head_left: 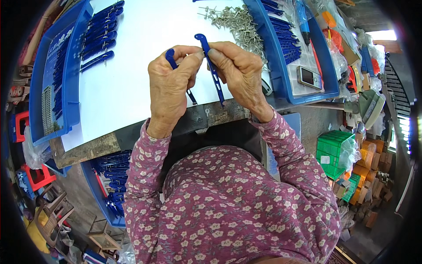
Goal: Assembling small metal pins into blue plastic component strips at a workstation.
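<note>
My left hand point(169, 90) is closed around a slim blue plastic strip point(170, 57); its rounded head sticks out above the fingers and its lower end shows below them. Pinched between the thumb and fingers of my right hand point(241, 66) is another blue slotted strip point(215, 78), held upright and slightly tilted. The two hands meet at the fingertips above the table's near edge; whether a small part lies between them is hidden. A heap of silvery flat-headed metal pins point(246, 31) lies just beyond my right hand. Bundles of blue strips point(99, 33) lie in a row at the left.
White sheeting covers the worktable point(127, 66). Blue trays point(72, 88) flank it; the right tray point(278, 61) holds blue strips, a mobile phone point(309, 77) and a blue tool point(302, 22). Below stand a filled blue bin point(99, 193), red stool point(41, 179) and green crate point(329, 154).
</note>
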